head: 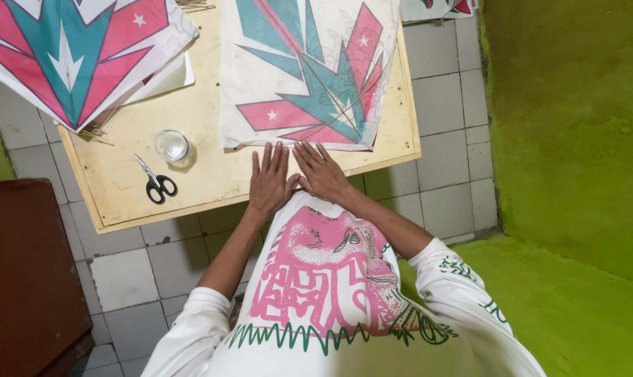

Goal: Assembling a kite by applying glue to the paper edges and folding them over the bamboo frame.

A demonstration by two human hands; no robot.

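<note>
Flat on the wooden board (121,188), both hands (271,183) (322,171) near a star-printed paper kite (309,84).

There is only one view, so no part of the scene is shared with another. The camera sits on the person's head and looks almost straight down. The person's own white shirt (330,293) fills the bottom, at 6 o'clock, very near the lens. The wooden board (211,174) lies farther off, from the middle up to 12 o'clock. A green wall (575,119) stands at 3 o'clock. A dark brown cabinet (23,272) shows at 8 o'clock. The tiled floor (449,98) is seen around the board.
</note>
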